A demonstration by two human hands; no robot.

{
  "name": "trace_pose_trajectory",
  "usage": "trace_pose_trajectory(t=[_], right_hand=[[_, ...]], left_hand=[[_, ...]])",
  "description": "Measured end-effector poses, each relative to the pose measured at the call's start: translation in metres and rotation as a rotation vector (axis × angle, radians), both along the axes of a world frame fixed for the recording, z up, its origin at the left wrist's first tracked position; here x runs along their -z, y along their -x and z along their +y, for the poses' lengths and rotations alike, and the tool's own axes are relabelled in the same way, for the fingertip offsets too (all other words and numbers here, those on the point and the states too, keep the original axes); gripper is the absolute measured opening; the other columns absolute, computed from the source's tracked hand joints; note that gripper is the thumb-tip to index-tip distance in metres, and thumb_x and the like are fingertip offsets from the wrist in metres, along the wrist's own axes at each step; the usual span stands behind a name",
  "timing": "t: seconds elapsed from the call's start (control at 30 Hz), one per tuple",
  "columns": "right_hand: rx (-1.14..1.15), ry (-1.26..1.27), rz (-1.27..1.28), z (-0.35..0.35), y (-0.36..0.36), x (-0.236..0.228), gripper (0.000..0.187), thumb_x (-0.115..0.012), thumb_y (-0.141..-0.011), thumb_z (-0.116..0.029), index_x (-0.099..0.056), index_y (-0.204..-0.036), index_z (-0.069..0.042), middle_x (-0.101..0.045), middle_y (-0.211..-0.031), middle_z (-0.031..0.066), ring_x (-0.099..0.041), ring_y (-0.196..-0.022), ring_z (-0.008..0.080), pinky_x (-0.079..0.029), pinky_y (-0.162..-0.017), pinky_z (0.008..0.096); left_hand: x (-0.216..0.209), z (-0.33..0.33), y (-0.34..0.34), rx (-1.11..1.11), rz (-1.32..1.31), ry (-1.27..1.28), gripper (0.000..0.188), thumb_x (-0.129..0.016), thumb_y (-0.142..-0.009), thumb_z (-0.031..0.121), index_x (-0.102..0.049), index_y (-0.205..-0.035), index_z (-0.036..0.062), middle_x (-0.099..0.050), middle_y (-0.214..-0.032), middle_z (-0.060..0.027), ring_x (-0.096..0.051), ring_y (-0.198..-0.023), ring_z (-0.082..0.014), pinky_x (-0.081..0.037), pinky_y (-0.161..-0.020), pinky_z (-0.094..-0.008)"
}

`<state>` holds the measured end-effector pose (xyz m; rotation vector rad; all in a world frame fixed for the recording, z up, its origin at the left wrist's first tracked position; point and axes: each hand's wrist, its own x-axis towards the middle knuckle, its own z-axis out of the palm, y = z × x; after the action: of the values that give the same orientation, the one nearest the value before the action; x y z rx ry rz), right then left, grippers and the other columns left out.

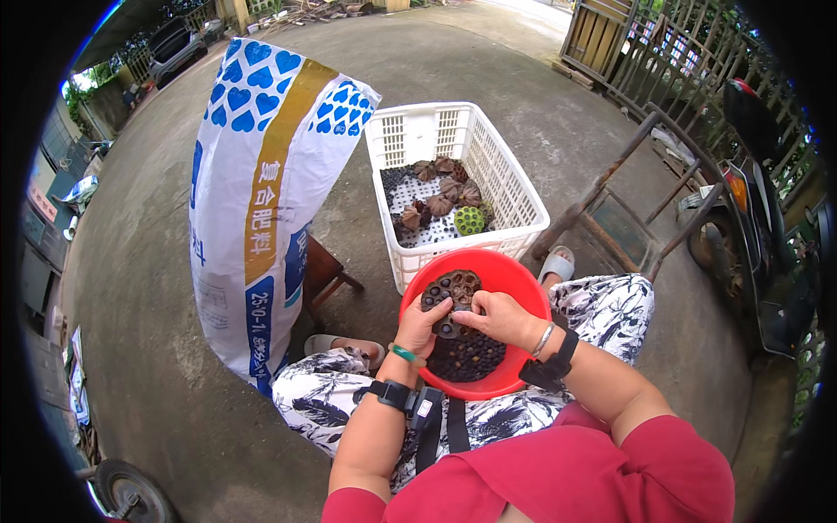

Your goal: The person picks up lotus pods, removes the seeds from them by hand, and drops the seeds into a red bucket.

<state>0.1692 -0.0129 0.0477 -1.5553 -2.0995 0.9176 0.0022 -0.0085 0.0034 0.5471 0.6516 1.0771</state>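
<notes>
Both hands cover the near half of the dried lotus pod (453, 292), so its lower rim and the fingertips pressed against it cannot be made out. The dark seeds (471, 356) in the red bowl (514, 270) blur into one mass. The bowl's near rim is hidden by the wrists. The basket's (523, 200) near wall hides part of its floor. The tall sack (261, 192) conceals most of the small stool (324, 272).

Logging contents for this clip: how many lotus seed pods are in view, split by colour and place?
Dried brown lotus seed pod held in both hands over the red plastic bowl: 1
Green lotus seed pod in the white plastic crate: 1
Dried brown pods in the crate: about 7
Total: about 9
</notes>
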Motion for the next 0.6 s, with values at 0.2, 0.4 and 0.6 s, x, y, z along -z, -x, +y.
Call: trace_pose_trajectory(t=[0.2, 0.4, 0.6], right_hand=[[-0.016, 0.312, 0.341, -0.002, -0.004, -0.012, 0.031, -0.056, -0.082, -0.033, -0.053, -0.071, -0.004, -0.056, -0.062, 0.0055, -0.054, -0.053, 0.0153, -0.041, -0.046, 0.0273], [0.129, 0.771, 0.7, 0.004, -0.025, -0.016, 0.023, -0.038, -0.085, -0.021, -0.055, -0.087, -0.005, -0.056, -0.073, 0.0017, -0.051, -0.057, 0.0073, -0.04, -0.045, 0.0183], [0.127, 0.643, 0.352, 0.004, -0.006, -0.006, 0.04, -0.046, -0.087, -0.043, -0.056, -0.075, -0.005, -0.049, -0.059, -0.0007, -0.047, -0.047, 0.007, -0.038, -0.042, 0.0185]], left_hand=[[-0.004, -0.001, 0.003, 0.066, -0.083, 0.039, 0.025, -0.057, -0.082, 0.009, -0.053, -0.105, 0.0025, -0.061, -0.094, -0.0073, -0.059, -0.082, -0.0168, -0.048, -0.074, -0.0293], [0.005, 0.002, 0.0, 0.001, 0.101, 0.063, 0.022, -0.056, -0.085, 0.019, -0.056, -0.099, 0.0024, -0.062, -0.087, -0.0061, -0.06, -0.075, -0.0147, -0.049, -0.069, -0.0272], [0.023, 0.006, -0.001, -0.059, 0.282, 0.05, 0.024, -0.06, -0.083, 0.023, -0.06, -0.092, 0.0013, -0.062, -0.08, -0.0043, -0.058, -0.068, -0.0106, -0.046, -0.061, -0.0221]])
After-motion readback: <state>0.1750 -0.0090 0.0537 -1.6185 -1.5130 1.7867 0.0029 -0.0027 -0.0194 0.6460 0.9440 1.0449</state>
